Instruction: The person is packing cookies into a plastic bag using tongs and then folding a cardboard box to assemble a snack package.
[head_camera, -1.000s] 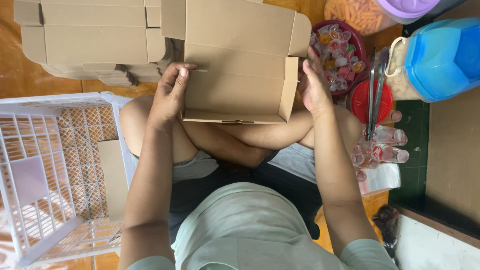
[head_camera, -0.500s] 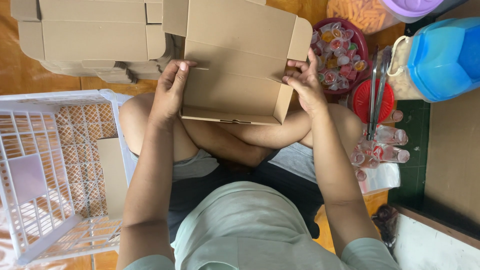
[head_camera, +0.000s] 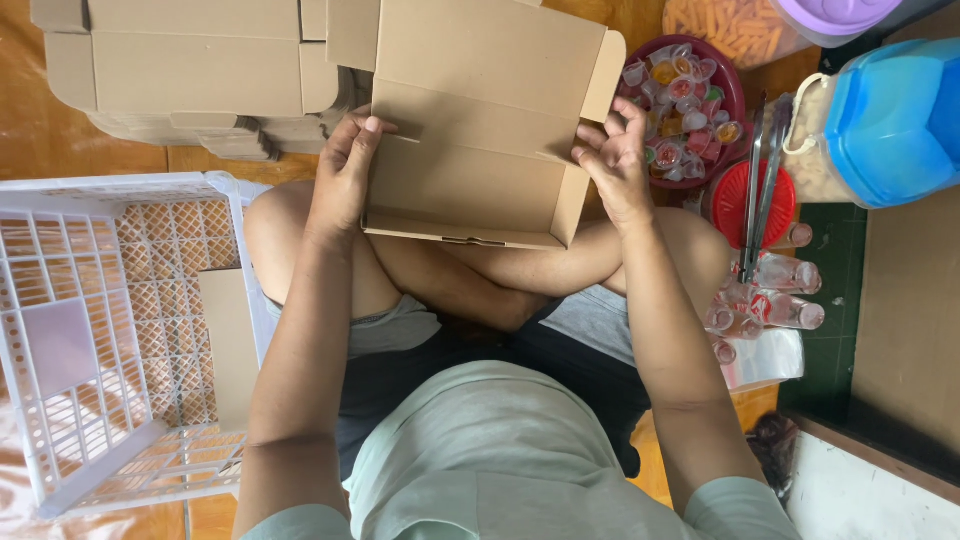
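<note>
Right hand (head_camera: 615, 160) has shifted onto the cardboard box's (head_camera: 480, 120) side flap (left hand (head_camera: 345, 170) opposite).

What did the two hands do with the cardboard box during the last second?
The right hand moved from the cardboard box's lower right side up to its right flap and grips it. The left hand stayed on the left edge. The white crate did not move.

The right hand (head_camera: 612, 160) has moved: a second ago it lay lower, against the right outer side of the cardboard box (head_camera: 480, 130), and it has since climbed to the box's right wall, where its fingers (head_camera: 590, 135) now curl over the side flap. The left hand (head_camera: 345, 170) has slid slightly up the left edge. The box itself has barely shifted.
</note>
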